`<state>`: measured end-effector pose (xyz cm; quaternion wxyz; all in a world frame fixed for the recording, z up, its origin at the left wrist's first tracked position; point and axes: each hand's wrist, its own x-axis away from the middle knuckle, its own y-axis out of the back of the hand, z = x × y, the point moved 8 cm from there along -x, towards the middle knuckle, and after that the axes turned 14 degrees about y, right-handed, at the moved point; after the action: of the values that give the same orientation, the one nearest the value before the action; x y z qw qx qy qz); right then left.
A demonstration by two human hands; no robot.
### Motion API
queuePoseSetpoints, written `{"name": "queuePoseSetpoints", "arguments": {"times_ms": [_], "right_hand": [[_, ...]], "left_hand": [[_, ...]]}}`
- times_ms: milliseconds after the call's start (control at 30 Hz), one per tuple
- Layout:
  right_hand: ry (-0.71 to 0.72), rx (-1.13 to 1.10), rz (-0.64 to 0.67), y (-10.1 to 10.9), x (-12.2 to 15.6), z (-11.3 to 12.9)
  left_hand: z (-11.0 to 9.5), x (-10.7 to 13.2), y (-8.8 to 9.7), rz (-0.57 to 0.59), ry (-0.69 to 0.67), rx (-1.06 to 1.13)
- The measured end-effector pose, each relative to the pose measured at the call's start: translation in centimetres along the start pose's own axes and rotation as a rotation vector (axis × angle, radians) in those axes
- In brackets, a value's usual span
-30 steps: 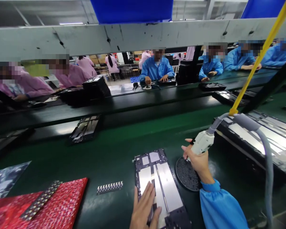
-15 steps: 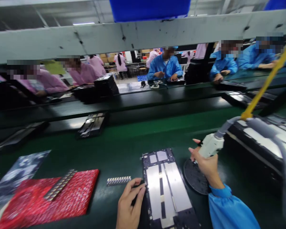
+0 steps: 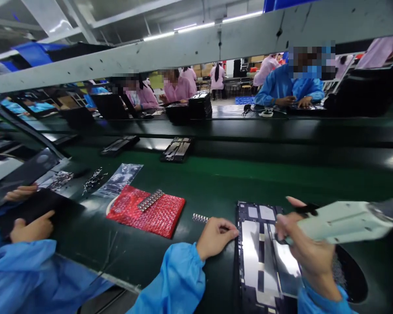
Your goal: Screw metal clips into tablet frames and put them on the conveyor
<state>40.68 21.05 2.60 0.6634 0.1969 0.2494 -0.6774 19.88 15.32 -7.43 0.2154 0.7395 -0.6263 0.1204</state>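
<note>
A tablet body lies on the green bench, its inside facing up, with silver battery panels in a black frame. My left hand is closed in a pinch at its left edge. The fingertips touch or nearly touch the frame, and whatever is between them is hidden. My right hand grips a pale electric screwdriver, tilted over the tablet's right side. Its tip is hard to see behind my fingers. Partly behind my right wrist is a black round dish holding tiny pieces, perhaps screws.
A short strip of small metal parts lies left of my left hand. Farther left is a red bubble-wrap bag with a longer strip on it. A co-worker's hands hold dark panels at far left. Another tablet body lies farther back.
The view has swung left, bringing the neighbouring co-worker in. My right hand has moved the screwdriver from over the round dish to over the tablet. My left hand stays at the tablet's edge.
</note>
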Motion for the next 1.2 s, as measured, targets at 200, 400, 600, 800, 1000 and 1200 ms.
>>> {"name": "queuePoseSetpoints", "arguments": {"times_ms": [200, 400, 600, 800, 1000, 1200], "right_hand": [[-0.103, -0.145, 0.135, -5.4, 1.5, -1.5], [-0.127, -0.117, 0.175, -6.2, 2.2, -2.4], [-0.118, -0.132, 0.194, -7.1, 2.3, -2.4], [-0.120, -0.089, 0.240, -8.3, 2.4, -2.9], [-0.117, -0.061, 0.259, -8.4, 2.5, -3.2], [-0.103, -0.033, 0.283, -8.6, 2.6, -3.2]], "left_hand": [[1.1, -1.6, -1.9, 0.095, 0.161, 0.048], [-1.3, -1.3, -1.5, -0.067, -0.098, -0.187], [-2.6, -1.6, -1.2, -0.097, -0.170, -0.370], [-2.8, -2.0, -1.5, -0.031, -0.184, -0.434], [-2.9, -2.3, -1.6, -0.009, -0.151, -0.408], [-1.8, -3.1, -1.7, 0.061, 0.016, -0.315]]}}
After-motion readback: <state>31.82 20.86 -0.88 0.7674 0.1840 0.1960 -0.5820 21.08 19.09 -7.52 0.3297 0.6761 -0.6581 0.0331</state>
